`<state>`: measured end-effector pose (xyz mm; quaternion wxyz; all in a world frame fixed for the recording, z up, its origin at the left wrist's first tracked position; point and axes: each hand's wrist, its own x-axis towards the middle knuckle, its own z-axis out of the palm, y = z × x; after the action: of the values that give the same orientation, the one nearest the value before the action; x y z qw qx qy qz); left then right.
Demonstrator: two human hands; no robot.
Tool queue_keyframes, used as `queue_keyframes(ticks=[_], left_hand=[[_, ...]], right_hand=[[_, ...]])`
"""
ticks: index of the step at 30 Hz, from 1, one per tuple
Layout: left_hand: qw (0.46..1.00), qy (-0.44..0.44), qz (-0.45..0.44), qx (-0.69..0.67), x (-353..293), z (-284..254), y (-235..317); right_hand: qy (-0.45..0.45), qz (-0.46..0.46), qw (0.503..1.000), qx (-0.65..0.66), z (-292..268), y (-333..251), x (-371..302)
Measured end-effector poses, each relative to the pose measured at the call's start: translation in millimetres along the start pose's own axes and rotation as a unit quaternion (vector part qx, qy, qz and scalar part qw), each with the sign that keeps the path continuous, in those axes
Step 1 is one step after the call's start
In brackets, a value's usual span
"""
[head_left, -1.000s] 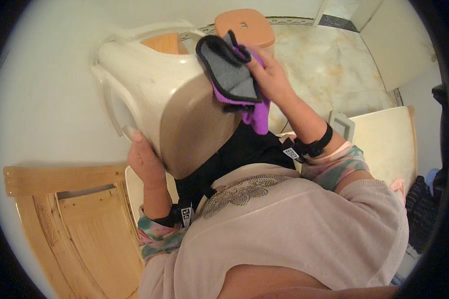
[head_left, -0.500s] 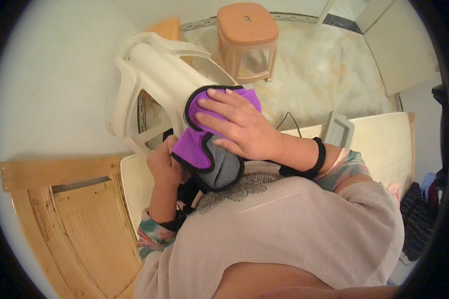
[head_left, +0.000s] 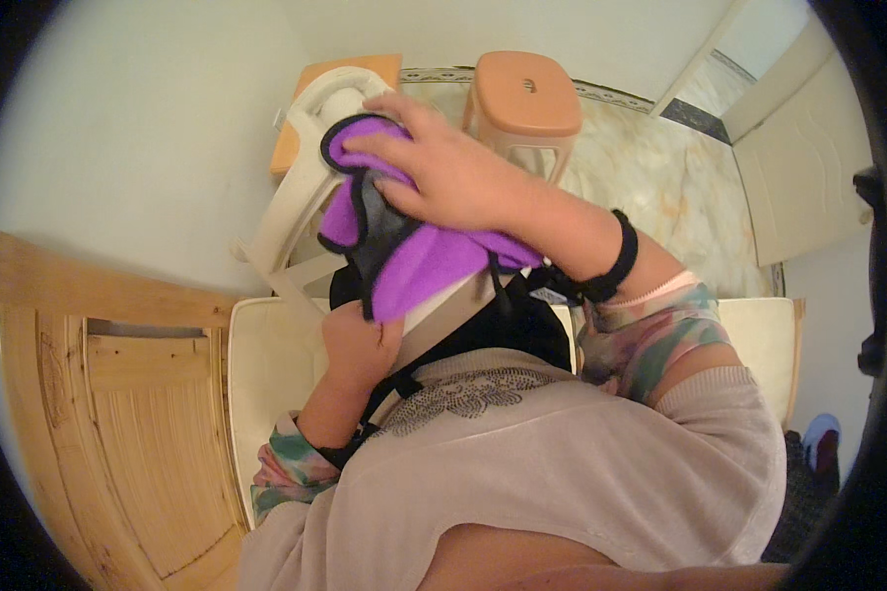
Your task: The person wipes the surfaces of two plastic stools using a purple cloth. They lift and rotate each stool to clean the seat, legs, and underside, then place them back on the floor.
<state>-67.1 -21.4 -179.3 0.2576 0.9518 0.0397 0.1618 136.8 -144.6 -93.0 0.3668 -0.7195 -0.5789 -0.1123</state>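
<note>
A purple cloth (head_left: 429, 271) with black edging and a grey side lies bunched over a white plastic chair (head_left: 296, 202), which tilts in front of my lap. My right hand (head_left: 448, 177) is closed over the cloth's upper part, its fingers curling across it near the chair's curved end. One fingertip reaches past the cloth toward the white plastic. Below, my left hand (head_left: 355, 345) is a fist at the cloth's lower corner, beside a pale strip of the chair. What that fist grips is hidden.
An orange plastic stool (head_left: 527, 94) stands on the marbled floor (head_left: 650, 177) beyond my right arm. Behind the chair is an orange-brown surface (head_left: 375, 67) by the wall. Wooden panelling (head_left: 153, 414) is at my left, next to a cream seat (head_left: 266, 360). Dark clothing (head_left: 798, 492) lies at right.
My right hand has moved up and left with the cloth, toward the chair's far end. The cloth hangs more spread out, and my left hand is slightly lower and further right.
</note>
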Motion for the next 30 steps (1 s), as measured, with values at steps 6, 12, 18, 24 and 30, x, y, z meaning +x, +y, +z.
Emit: queue_keyframes(ticks=[6,12,18,24,30], left_hand=[[1.000,0.020,-0.002,-0.001,6,-7,15],[1.000,0.024,-0.002,0.001,6,-7,15],[1.000,0.018,-0.022,-0.001,11,-8,13],[0.999,0.026,-0.025,0.023,6,-2,1],[0.996,0.073,0.038,-0.039,-15,4,-26]], right_hand=[[0.125,0.059,0.990,-0.010,20,28,48],[0.040,-0.032,0.997,-0.055,16,56,71],[-0.055,-0.007,0.998,-0.029,7,41,14],[-0.041,0.040,0.998,0.018,-5,-2,-44],[0.003,0.023,1.000,0.002,-3,-24,-96]])
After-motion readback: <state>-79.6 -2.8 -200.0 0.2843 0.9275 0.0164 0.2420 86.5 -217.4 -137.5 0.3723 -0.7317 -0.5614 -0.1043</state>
